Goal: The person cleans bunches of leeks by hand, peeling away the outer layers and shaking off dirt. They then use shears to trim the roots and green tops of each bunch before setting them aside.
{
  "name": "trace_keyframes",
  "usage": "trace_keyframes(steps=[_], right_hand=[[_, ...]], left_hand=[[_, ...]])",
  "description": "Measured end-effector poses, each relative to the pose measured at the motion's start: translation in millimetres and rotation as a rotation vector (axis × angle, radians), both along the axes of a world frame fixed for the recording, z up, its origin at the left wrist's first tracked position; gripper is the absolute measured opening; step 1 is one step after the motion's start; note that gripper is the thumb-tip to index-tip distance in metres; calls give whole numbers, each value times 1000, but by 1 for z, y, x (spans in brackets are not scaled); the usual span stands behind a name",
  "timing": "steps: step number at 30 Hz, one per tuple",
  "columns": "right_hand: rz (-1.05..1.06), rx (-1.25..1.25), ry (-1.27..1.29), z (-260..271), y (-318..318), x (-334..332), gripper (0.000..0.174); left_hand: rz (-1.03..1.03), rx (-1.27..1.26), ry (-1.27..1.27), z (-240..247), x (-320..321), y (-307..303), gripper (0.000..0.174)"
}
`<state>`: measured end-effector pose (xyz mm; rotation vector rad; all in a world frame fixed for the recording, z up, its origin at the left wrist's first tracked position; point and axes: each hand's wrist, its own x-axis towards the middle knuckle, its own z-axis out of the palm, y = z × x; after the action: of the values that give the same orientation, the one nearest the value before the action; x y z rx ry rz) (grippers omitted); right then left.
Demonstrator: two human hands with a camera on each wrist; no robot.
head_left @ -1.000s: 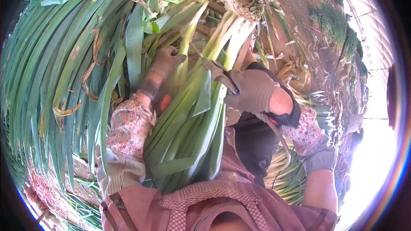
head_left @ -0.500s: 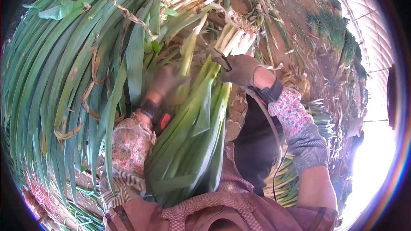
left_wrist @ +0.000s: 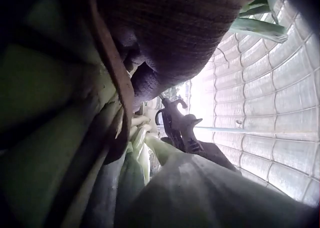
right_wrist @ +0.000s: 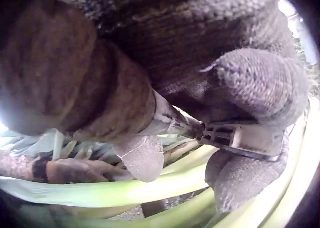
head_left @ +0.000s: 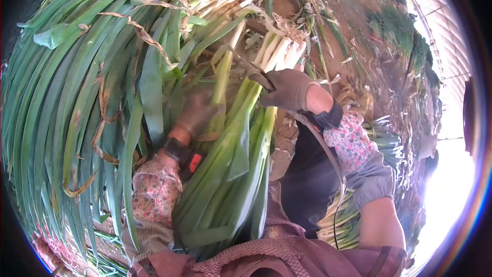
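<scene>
My left hand (head_left: 197, 106), gloved and blurred by motion, grips a single leek (head_left: 222, 74) at its yellow-green shaft, the pale root end pointing up. The glove's fingers are partly hidden by leaves in the left wrist view. My right hand (head_left: 292, 90), also gloved, has its fingers curled round a grey air blow gun (right_wrist: 255, 140), whose thin nozzle points toward that leek. Under the right hand runs a bunch of leeks (head_left: 218, 169), white rooted ends up and green leaves down toward the lap. A brown dry strip (left_wrist: 112, 58) crosses beside the left glove.
A large heap of leeks (head_left: 77, 97) fills the left side, roots toward the back. From the gun a hose (head_left: 330, 156) trails down past the right forearm. Loose peelings (head_left: 328, 36) litter the ground, and more leeks (head_left: 341, 218) lie by the right elbow.
My right hand has moved up and left with the blow gun, over the bunch near its white ends. The left hand has drawn slightly downward with the single leek.
</scene>
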<state>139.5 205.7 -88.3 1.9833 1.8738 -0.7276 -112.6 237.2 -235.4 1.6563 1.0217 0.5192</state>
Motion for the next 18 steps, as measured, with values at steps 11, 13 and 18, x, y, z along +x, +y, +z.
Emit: trace_keyframes(steps=[11,13,18], right_hand=[[-233,20,-4,-24,57,30,56],[-260,45,24,-21,54,33,57],[-292,75,37,-33,48,45,55]], left_hand=[[-13,-56,-15,13,-1,0,44],[-36,-62,5,8,2,0,39],[-60,53,-100,6,7,-8,44]])
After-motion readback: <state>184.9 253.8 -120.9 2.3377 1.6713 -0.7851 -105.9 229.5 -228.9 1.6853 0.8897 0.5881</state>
